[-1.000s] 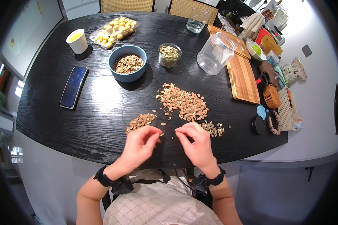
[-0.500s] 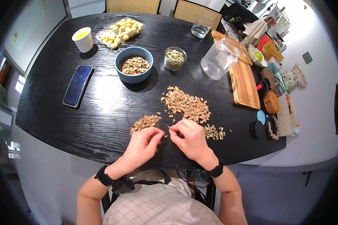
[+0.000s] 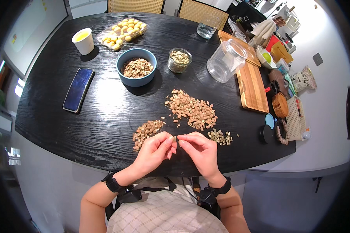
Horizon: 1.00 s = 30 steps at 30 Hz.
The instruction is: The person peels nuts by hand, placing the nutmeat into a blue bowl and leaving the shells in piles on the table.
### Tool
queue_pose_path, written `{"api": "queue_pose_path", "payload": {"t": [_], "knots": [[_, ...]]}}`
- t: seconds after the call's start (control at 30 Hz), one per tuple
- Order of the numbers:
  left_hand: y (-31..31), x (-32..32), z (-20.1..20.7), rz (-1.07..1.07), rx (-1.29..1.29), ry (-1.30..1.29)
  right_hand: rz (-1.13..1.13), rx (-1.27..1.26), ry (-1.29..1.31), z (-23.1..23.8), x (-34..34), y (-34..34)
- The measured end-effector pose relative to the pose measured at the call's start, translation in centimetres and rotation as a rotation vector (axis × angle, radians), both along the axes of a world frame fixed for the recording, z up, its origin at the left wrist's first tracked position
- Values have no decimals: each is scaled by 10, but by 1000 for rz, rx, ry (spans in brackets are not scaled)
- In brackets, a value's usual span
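Note:
My left hand (image 3: pixel 156 150) pinches a small greenish-brown seed (image 3: pixel 174 139) between thumb and fingers, just over the near side of the table. Tip to tip with it, my right hand (image 3: pixel 200 151) is closed in a pinch; whatever tiny bit its fingers hold is too small to name. A heap of brown seeds (image 3: pixel 147 132) lies beside my left hand. Beyond the hands spreads a larger heap of orange-brown seeds (image 3: pixel 194 110). Next to my right hand is a small pile of greenish kernels (image 3: pixel 220 137).
A blue bowl (image 3: pixel 136 80) holds brown flakes like shells, beside a glass cup (image 3: pixel 179 66) of greenish pieces. Around stand a phone (image 3: pixel 78 90), paper cup (image 3: pixel 85 46), clear box of yellow balls (image 3: pixel 124 33), water glass (image 3: pixel 207 31), clear jar (image 3: pixel 225 62) and wooden board (image 3: pixel 252 93).
Both hands have turned and drawn closer, so their fingertips now meet. A seed now shows between them. The whole view has shifted slightly.

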<state>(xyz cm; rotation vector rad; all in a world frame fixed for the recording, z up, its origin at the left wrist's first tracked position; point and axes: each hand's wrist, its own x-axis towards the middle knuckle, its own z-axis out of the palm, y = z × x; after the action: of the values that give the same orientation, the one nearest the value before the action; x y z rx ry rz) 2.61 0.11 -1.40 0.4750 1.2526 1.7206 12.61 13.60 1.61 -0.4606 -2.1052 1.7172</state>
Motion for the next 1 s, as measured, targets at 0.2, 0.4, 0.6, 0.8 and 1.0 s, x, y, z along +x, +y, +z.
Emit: {"api": "queue_pose_path", "payload": {"t": [0.2,0.4,0.6,0.8,1.0], "knots": [[2,5,1,24,-17,164,74,-375,-2,-11,1,2],[4,6,1,46,-19,227,82,-609,22,-15,0,1],[7,8,0,22,42,16,44,-693,51,-21,0,-1],[5,4,-3,-32,121,-293,81,-825,34,-29,0,3],[-2,-4,-2,-38,48,-135,33,-607,-86,-16,0,5]]}}
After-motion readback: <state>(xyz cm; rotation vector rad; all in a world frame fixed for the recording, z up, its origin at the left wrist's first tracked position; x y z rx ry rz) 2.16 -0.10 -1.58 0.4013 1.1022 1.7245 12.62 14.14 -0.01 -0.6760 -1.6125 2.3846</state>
